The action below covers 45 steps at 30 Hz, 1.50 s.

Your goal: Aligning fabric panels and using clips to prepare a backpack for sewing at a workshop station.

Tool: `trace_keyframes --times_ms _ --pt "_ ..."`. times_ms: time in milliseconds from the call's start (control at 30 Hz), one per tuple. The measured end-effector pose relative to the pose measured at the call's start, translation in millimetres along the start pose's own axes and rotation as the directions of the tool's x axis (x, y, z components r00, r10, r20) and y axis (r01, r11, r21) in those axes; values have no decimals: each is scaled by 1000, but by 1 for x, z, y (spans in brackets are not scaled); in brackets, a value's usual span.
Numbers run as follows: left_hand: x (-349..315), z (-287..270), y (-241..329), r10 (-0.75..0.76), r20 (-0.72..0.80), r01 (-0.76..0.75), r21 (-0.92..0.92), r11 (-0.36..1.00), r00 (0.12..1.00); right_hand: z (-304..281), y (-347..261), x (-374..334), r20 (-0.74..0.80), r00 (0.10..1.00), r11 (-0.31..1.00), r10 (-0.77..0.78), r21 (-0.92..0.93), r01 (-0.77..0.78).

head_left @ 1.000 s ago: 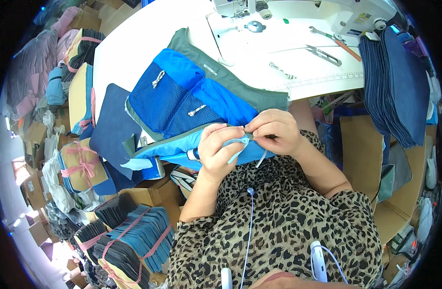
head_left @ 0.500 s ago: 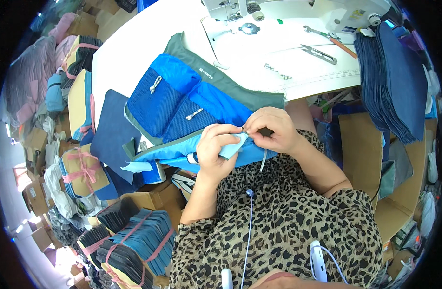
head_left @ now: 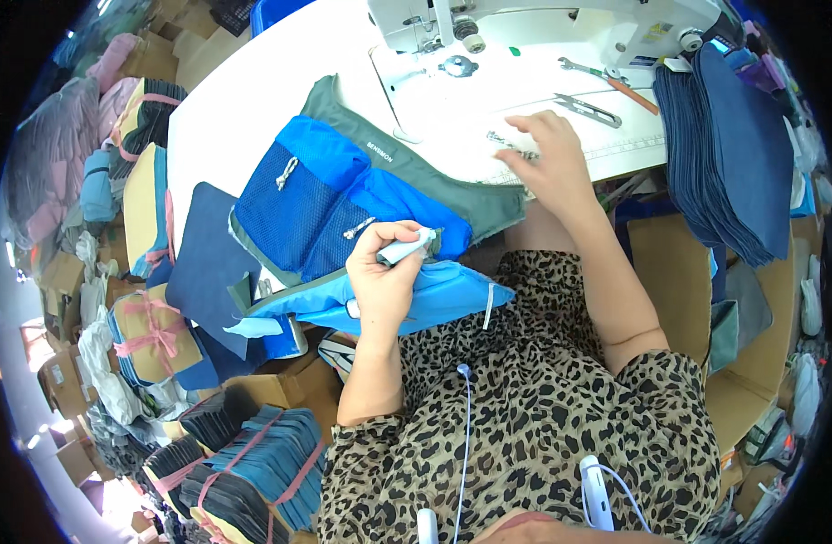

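A half-sewn bag (head_left: 293,195) in blue with mesh pockets and a grey-green border lies over the table's near edge. White knotted cord pulls hang on its pockets. My left hand (head_left: 379,281) is closed on a folded light-blue fabric edge (head_left: 402,251) of the bag, a bit of it poking out past the thumb. Below it hangs the bag's lighter blue panel (head_left: 434,295), with a narrow pale strip (head_left: 488,306) at its right end. My right hand (head_left: 561,168) is off the fabric, thumb and fingers apart, over the table beside a short twisted cord (head_left: 496,139).
A sewing machine (head_left: 525,27) stands at the back of the white table (head_left: 216,127). Thread snips (head_left: 586,111) and an orange-handled tool (head_left: 633,95) lie right of my right hand. Dark blue fabric pieces (head_left: 742,163) are stacked at the right edge, above an open cardboard box (head_left: 670,290). Tied bundles (head_left: 262,462) sit lower left.
My right hand has let go of the fabric edge and moved up and right over the table, its fingers opening. My left hand keeps its hold, slightly lower and further left.
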<state>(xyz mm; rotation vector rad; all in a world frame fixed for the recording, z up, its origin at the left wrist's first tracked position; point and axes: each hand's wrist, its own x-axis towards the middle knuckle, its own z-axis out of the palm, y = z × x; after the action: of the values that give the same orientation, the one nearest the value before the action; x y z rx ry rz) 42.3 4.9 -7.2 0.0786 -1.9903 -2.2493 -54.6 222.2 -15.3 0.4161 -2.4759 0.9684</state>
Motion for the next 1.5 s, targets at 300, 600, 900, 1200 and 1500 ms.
trace_keyframes --times_ms 300,600,900,1200,1500 --pt "8 -4 -5 -43 -5 43 31 999 999 14 12 7 205 974 979 98 155 -131" --pt "13 -3 1 -166 -1 166 -61 984 986 9 -22 -6 458 882 564 111 702 -435" --pt "12 -2 2 -138 25 139 -43 989 990 10 -56 -17 486 873 589 -21 712 -382" --pt "11 -2 -2 -74 31 72 61 996 997 4 -56 -10 399 904 756 -152 636 -153" --pt "11 1 0 -67 39 61 135 989 997 -1 -53 -3 448 842 834 -301 552 4"
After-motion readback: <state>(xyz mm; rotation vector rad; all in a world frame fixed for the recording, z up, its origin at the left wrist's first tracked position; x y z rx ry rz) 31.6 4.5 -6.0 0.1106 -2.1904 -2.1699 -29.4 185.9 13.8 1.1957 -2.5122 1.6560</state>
